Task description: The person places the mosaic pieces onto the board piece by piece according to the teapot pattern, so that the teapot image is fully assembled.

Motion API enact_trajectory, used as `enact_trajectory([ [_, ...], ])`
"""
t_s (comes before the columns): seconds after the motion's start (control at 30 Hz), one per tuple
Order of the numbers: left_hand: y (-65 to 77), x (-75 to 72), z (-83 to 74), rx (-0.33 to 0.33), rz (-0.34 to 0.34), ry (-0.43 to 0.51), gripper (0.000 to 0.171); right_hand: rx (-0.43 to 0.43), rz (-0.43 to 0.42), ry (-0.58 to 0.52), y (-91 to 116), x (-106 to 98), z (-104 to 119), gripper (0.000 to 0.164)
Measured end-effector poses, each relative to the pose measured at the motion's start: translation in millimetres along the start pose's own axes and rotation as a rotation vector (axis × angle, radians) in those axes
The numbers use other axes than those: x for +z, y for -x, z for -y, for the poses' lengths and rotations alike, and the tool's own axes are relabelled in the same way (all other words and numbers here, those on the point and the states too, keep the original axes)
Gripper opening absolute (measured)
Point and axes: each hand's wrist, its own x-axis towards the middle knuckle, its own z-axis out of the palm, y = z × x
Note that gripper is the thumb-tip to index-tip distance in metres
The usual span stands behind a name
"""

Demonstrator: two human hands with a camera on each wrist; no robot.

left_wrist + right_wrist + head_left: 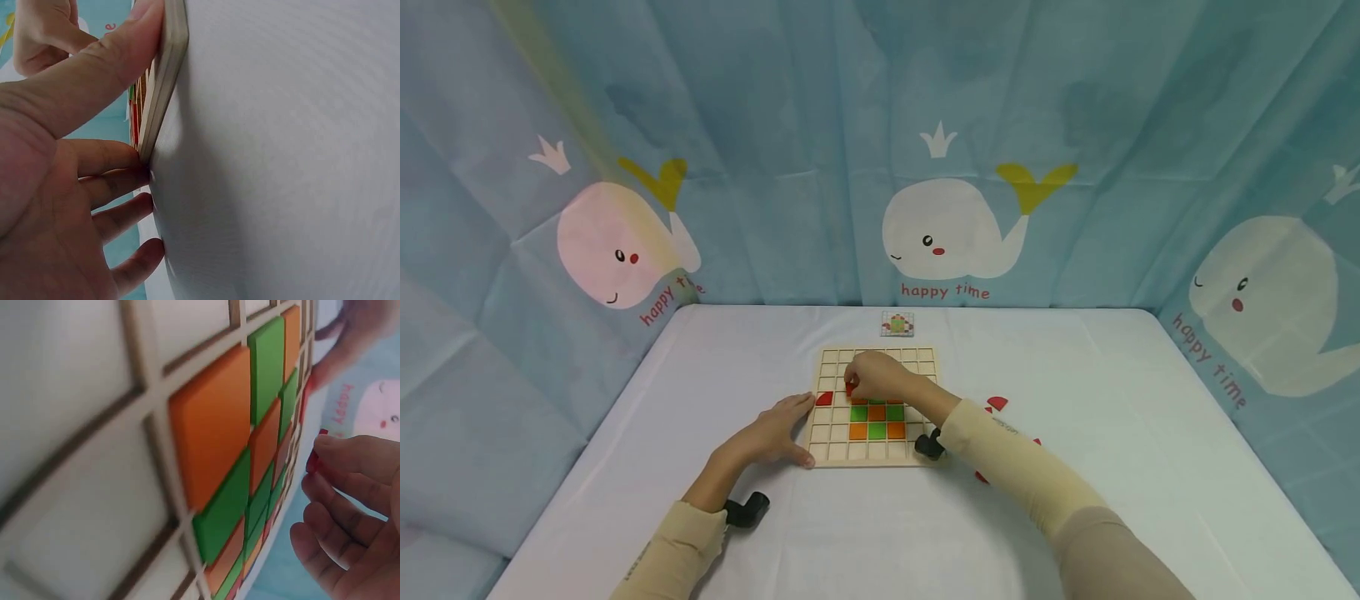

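A wooden grid board lies on the white table. Green and orange square tiles fill a block in its middle, and a red quarter-circle tile sits at its left side. Between thumb and fingertips my right hand pinches a small red piece over the board, above the tile block; the fingers partly cover its shape. My left hand rests at the board's left edge, thumb against the near corner and the other fingers loosely extended along the side.
A small card with a coloured grid picture lies behind the board. Several red pieces are scattered to the right, some partly hidden by my right sleeve. A whale-printed blue curtain hangs behind the table.
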Motion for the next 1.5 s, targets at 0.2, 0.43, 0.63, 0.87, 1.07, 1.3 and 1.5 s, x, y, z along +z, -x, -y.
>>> enact_trajectory([
  [0.2, 1.1, -1.0, -0.5, 0.007, -0.006, 0.000, 0.108, 0.009, 0.029, 0.008, -8, 4, 10, 0.022],
  [0.43, 1.1, -1.0, 0.3, 0.006, 0.004, -0.004, 0.109, 0.019, 0.040, 0.028, -13, 11, 14, 0.016],
  [0.63, 1.2, -1.1, 0.8, 0.013, 0.005, -0.008, 0.109, 0.034, 0.040, 0.045, -16, 14, 18, 0.011],
  [0.87, 0.5, -1.6, 1.8, 0.024, 0.002, -0.012, 0.108, 0.054, 0.036, 0.036, -17, 14, 18, 0.012],
  [1.07, 1.0, -0.8, 0.7, 0.007, -0.002, -0.002, 0.107, 0.051, 0.016, -0.032, -3, -2, 10, 0.021],
  [1.3, 0.7, -0.4, 0.1, 0.004, -0.011, -0.003, 0.107, 0.023, -0.037, -0.076, 25, -26, -11, 0.022],
  [1.5, 0.5, -0.1, -1.0, 0.008, -0.015, -0.008, 0.108, 0.048, -0.084, -0.014, 57, -44, -32, 0.021],
])
